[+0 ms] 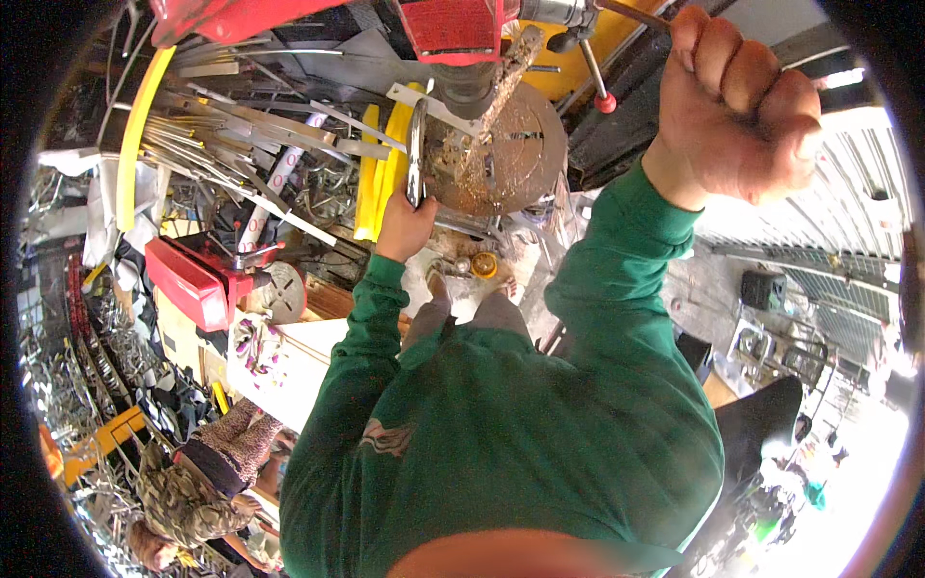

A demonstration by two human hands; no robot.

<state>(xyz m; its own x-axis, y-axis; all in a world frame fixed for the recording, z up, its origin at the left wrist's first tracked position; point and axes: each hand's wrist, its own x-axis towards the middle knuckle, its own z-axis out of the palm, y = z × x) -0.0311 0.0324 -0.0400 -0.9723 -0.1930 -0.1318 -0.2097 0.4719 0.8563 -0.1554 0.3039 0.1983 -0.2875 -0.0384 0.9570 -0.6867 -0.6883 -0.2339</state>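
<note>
My left hand (409, 226) is closed round the lower end of a shiny metal bar (416, 144), which stands at the left edge of a drill press's round table (530, 169). Metal shavings litter that table. High on the right, my right hand (737, 111) is closed in a fist at the end of a feed lever (631, 13) that runs from the drill press hub. Another lever with a red knob (605, 103) hangs from the same hub. Above the table sits the red drill head (448, 34). A brown, rough-looking stick (511, 77) leans beside the dark spindle; its kind is unclear.
Yellow strips (385, 173) and many loose metal strips (202, 135) lie left of the table. A second red machine (193, 284) stands at left. Another person (193, 486) is at lower left. By my feet is a yellow round object (484, 266).
</note>
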